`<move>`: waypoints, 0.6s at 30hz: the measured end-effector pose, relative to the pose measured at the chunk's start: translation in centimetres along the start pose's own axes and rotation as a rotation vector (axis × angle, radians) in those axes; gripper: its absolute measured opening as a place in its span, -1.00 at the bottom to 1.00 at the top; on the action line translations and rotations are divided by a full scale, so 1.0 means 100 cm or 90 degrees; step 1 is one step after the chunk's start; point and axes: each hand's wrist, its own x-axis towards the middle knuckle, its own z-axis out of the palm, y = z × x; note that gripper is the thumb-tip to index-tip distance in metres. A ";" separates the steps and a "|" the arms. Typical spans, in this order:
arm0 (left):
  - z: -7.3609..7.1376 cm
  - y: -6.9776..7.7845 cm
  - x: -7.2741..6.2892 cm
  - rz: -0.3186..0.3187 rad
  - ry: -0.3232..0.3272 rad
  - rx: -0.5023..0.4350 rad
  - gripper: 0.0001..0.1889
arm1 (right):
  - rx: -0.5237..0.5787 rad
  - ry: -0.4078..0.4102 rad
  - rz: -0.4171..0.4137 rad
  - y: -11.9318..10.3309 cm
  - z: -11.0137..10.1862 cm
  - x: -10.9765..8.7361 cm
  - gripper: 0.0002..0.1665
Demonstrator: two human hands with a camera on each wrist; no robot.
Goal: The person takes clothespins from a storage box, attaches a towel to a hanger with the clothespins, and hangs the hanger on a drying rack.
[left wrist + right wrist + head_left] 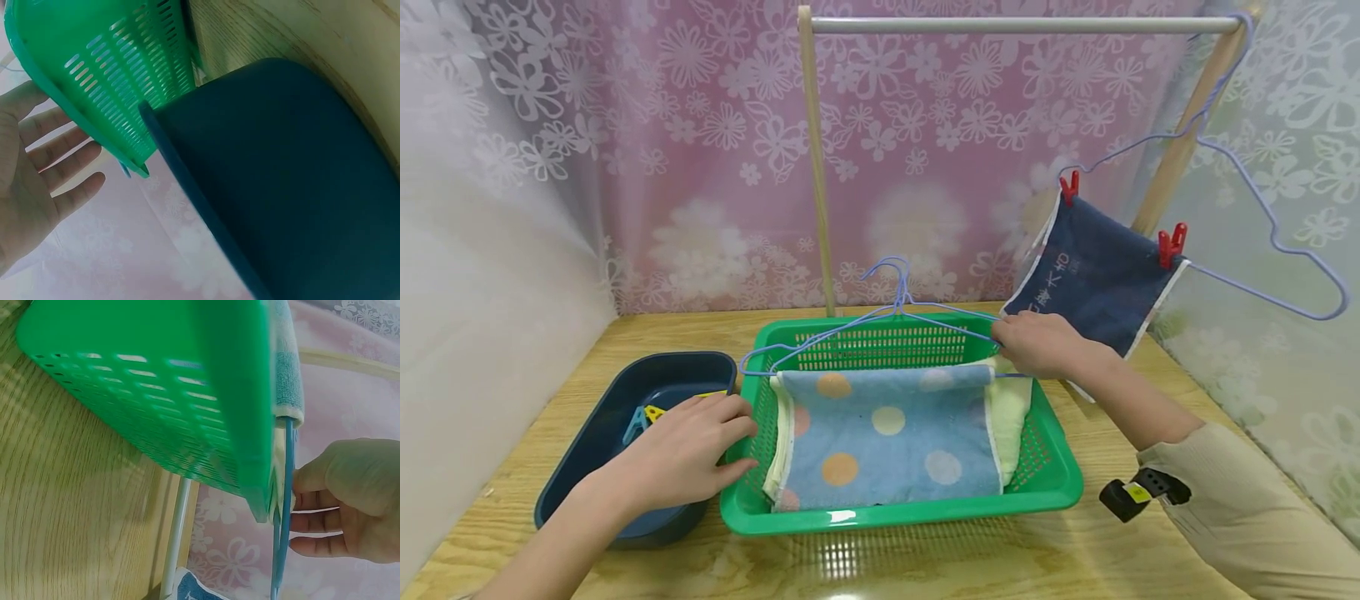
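Note:
My right hand [1039, 342] pinches the right shoulder of a blue wire clothes hanger [951, 323] at the basket's far right. In the right wrist view, thumb and fingertips meet the hanger wire [286, 506]. Two such hangers overlap, hooks upward. A blue polka-dot towel [887, 433] hangs folded over a hanger's lower bar and spreads across the green basket [902, 518]. Under it lies a pale yellow towel [1011, 417]. My left hand [688, 446] holds nothing, its fingers spread beside the basket's left rim, as the left wrist view shows.
A dark blue tub [568, 467] with blue and yellow clothespins [636, 423] stands left of the basket. Behind rises a rack with a metal rail [1022, 26]. On the right, a navy cloth [1090, 275] hangs from another hanger [1262, 200] by red clothespins [1171, 245].

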 end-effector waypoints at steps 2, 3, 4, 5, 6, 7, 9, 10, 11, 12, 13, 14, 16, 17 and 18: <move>0.000 0.000 0.000 -0.001 0.000 0.000 -0.75 | 0.001 0.001 -0.003 0.000 0.000 -0.001 -0.95; 0.000 0.000 0.000 -0.002 -0.002 0.001 -0.75 | 0.002 0.001 -0.004 0.000 0.000 -0.002 -0.95; 0.000 0.000 0.000 -0.003 -0.004 0.001 -0.75 | 0.005 -0.001 -0.005 0.001 -0.001 -0.002 -0.95; 0.000 0.000 0.000 -0.004 -0.006 0.001 -0.75 | 0.009 -0.004 -0.005 0.001 -0.001 -0.002 -0.95; 0.000 0.000 0.000 -0.006 -0.007 0.001 -0.75 | 0.012 -0.008 -0.006 0.001 -0.002 -0.002 -0.95; 0.001 0.000 0.000 -0.006 -0.009 0.001 -0.75 | 0.015 -0.012 -0.007 0.001 -0.002 -0.002 -0.95; 0.000 0.000 0.000 -0.007 -0.011 0.000 -0.75 | 0.022 -0.021 -0.008 0.002 -0.003 -0.003 -0.94; 0.000 0.000 0.000 -0.008 -0.013 0.000 -0.75 | 0.024 -0.024 -0.008 0.002 -0.004 -0.003 -0.93; 0.000 0.000 0.000 -0.008 -0.014 -0.001 -0.75 | 0.025 -0.026 -0.007 0.002 -0.004 -0.003 -0.92; 0.001 0.000 0.001 -0.008 -0.015 -0.001 -0.75 | 0.026 -0.028 -0.006 0.002 -0.005 -0.003 -0.91; 0.000 0.000 0.001 -0.008 -0.015 -0.002 -0.75 | 0.025 -0.027 -0.005 0.001 -0.005 -0.003 -0.90; 0.000 -0.001 0.001 -0.008 -0.016 -0.002 -0.75 | 0.025 -0.025 -0.004 0.001 -0.006 -0.004 -0.89; 0.001 -0.001 0.001 -0.007 -0.015 -0.002 -0.75 | 0.023 -0.022 -0.002 0.001 -0.006 -0.004 -0.88; 0.001 -0.001 0.001 -0.006 -0.014 -0.002 -0.75 | 0.023 -0.020 -0.001 0.000 -0.006 -0.004 -0.88; 0.001 -0.001 0.001 -0.006 -0.013 -0.003 -0.75 | 0.022 -0.018 0.001 0.000 -0.006 -0.004 -0.88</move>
